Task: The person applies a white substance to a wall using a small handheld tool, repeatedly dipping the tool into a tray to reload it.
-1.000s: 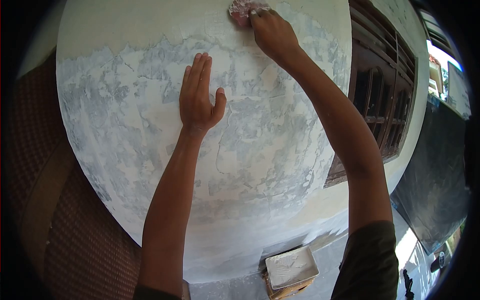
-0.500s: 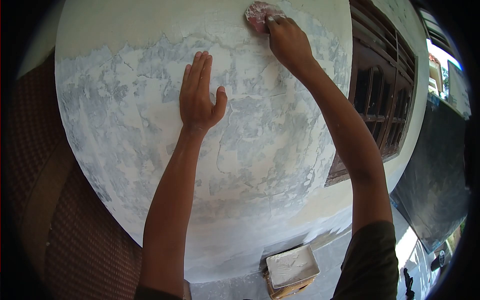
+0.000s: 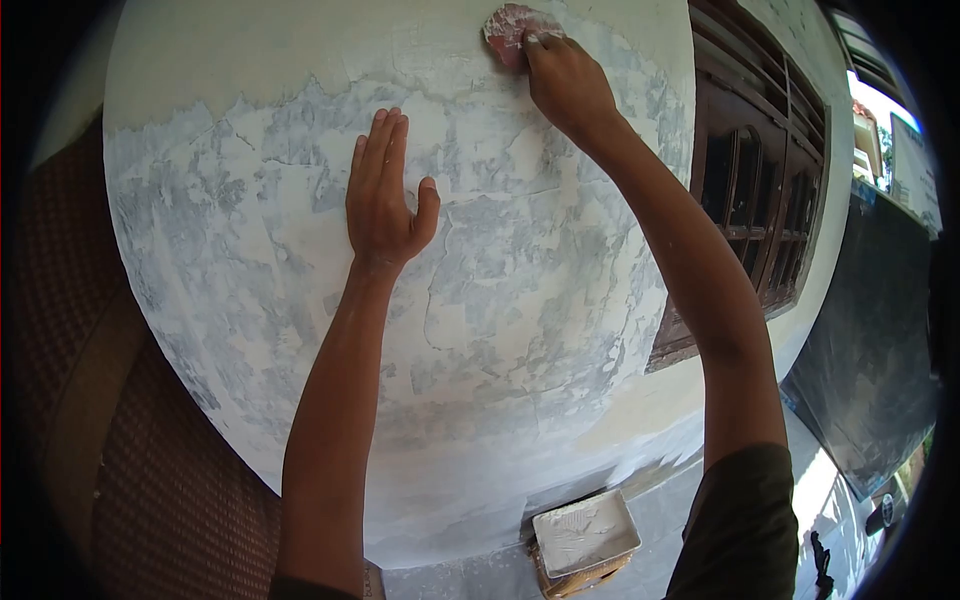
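Note:
My left hand (image 3: 385, 205) lies flat against the wall (image 3: 500, 290), fingers stretched upward and thumb held apart. The wall has patchy white filler over grey, with a cream painted band above a ragged edge. Higher up and to the right, my right hand (image 3: 570, 85) grips a reddish putty scraper (image 3: 508, 35) smeared with white paste. The scraper is against the wall near that ragged edge; its contact side is partly hidden by the paste and my fingers.
A tray of white paste (image 3: 585, 532) sits on a cardboard box (image 3: 560, 582) on the grey floor below. A brown wooden window (image 3: 755, 190) is at the right. Dark woven-looking material (image 3: 180, 490) lies left, and a large dark panel (image 3: 865, 350) stands far right.
My right hand and the scraper have shifted slightly left. The left hand appears a little further left and lower, still flat on the wall; the whole view has also shifted slightly.

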{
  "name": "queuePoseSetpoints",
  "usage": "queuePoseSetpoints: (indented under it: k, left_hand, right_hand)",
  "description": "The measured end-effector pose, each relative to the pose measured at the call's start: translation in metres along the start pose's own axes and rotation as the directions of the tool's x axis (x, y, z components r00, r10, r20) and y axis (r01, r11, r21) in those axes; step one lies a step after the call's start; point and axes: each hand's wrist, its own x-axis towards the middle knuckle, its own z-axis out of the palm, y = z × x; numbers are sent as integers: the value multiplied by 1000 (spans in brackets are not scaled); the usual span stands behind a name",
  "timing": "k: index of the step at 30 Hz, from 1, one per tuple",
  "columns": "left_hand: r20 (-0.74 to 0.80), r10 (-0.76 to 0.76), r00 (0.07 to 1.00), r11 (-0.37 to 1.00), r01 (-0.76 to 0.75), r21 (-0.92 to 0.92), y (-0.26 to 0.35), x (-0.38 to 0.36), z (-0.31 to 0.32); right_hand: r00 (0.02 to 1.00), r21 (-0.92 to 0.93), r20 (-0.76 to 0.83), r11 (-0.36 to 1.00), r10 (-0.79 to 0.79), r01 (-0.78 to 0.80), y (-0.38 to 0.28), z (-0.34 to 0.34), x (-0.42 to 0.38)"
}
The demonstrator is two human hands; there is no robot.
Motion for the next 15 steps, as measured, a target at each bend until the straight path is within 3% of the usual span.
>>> queuePoseSetpoints:
  k: [3,4,5,6,8,10,12,15]
  left_hand:
    - [-4,-6,1000,1000,6,13,1,-1,1]
    - [-6,-7,1000,1000,7,11,2,0,1]
    - [-5,-9,1000,1000,10,14,2,1,1]
    - [-3,-14,1000,1000,14,18,3,1,0]
    - [-8,-10,1000,1000,10,15,3,1,1]
    - [-7,-9,1000,1000,9,13,2,0,1]
    - [2,-9,1000,1000,9,10,1,0,1]
    - [7,-7,1000,1000,7,10,0,0,0]
  right_hand:
    - [985,52,173,999,-13,4,-26,-12,-44]
    - [986,73,162,997,-29,18,-39,-19,-66]
    - [961,129,276,992,-24,-13,-52,-32,-82]
    - [985,142,150,988,-86,65,-59,-37,-91]
    - [981,219,191,975,-21,-22,-57,-49,-77]
    - [999,183,37,982,37,-44,-37,-34,-39]
    - [999,86,-14,996,38,-37,-19,-22,2]
    - [998,-46,64,999,24,-21,-3,-1,27]
